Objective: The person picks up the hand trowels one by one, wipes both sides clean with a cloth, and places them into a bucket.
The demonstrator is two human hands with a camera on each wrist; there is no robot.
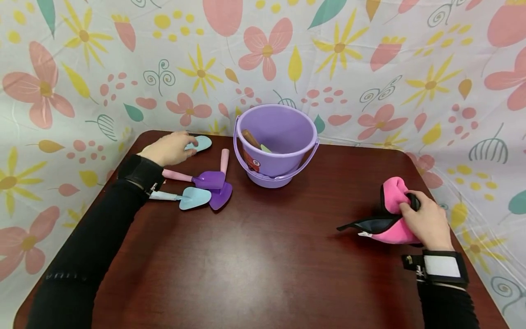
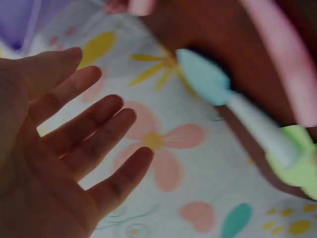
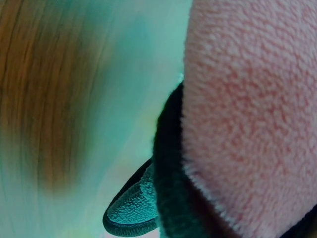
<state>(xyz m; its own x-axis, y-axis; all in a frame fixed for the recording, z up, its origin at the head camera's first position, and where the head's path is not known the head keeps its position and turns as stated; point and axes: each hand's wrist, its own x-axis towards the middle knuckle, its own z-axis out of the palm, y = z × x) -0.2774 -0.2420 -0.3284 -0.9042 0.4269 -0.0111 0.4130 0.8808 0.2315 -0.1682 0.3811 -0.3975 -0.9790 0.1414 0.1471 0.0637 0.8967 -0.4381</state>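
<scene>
In the head view my left hand (image 1: 168, 148) is at the back left, its fingers beside a light blue blade (image 1: 201, 144) that the hand partly hides. The left wrist view shows that hand (image 2: 74, 129) with fingers spread and nothing between them. Just in front lie two purple shovels with pink handles (image 1: 210, 180) and a light blue trowel (image 1: 195, 198) with a pale handle, partly overlapping. On the right, my right hand (image 1: 429, 219) grips a pink cloth item (image 1: 396, 194) with black edging and a dark lining, which droops open. Pink fleece fills much of the right wrist view.
A purple bucket (image 1: 269, 176) stands at the back middle, its handle lowered to the front. A brown handle (image 1: 250, 138) and something green show inside it. A flowered cloth (image 1: 341, 82) hangs behind the brown table (image 1: 246, 256).
</scene>
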